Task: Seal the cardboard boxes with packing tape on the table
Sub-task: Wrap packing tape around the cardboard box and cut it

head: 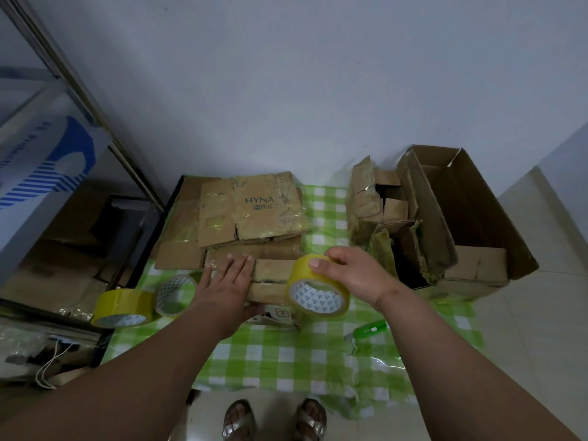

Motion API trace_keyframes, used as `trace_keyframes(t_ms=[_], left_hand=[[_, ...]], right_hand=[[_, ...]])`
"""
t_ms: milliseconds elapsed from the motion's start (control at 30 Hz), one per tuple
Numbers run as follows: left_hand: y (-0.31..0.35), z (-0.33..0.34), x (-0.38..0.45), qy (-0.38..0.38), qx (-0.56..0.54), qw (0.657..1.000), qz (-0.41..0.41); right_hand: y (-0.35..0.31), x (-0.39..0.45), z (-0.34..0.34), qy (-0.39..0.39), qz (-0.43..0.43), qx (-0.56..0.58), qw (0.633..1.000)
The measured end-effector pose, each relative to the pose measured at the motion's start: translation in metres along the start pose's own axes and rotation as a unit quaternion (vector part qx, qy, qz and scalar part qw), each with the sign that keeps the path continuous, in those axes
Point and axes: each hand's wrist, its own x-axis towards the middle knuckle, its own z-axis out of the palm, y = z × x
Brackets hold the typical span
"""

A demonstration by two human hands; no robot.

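A small brown cardboard box point(273, 278) lies on the green checked tablecloth point(286, 354) at the table's middle. My left hand point(227, 281) presses flat on the box's left part, fingers straight. My right hand point(350, 275) grips a yellow roll of packing tape point(318, 289) from above, holding it against the box's right end. The roll's white core faces me.
Two more tape rolls, one yellow point(122, 308) and one thinner point(175, 294), lie left of the box. Flattened cartons point(248, 214) are stacked behind. Crumpled boxes point(378, 202) and a large open carton point(461, 218) stand at the right. A green bottle point(370, 329) lies near the front right.
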Motion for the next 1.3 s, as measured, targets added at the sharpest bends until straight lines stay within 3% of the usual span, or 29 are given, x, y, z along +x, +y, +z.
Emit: trace_keyframes(t_ms=[333, 533, 1000, 1300], left_hand=[[0.007, 0.003, -0.002, 0.031, 0.021, 0.999, -0.011], [0.021, -0.02, 0.011, -0.016, 0.054, 0.998, -0.027], [0.03, -0.023, 0.017, -0.027, 0.011, 0.999, 0.015], [0.03, -0.02, 0.013, -0.037, 0.01, 0.999, 0.015]], right_hand=[[0.011, 0.009, -0.019, -0.014, 0.006, -0.082, 0.997], [0.012, 0.014, -0.019, -0.025, 0.003, -0.092, 0.995], [0.017, 0.014, -0.031, -0.025, 0.0, -0.071, 0.997], [0.029, 0.02, -0.008, -0.046, 0.035, -0.165, 0.985]])
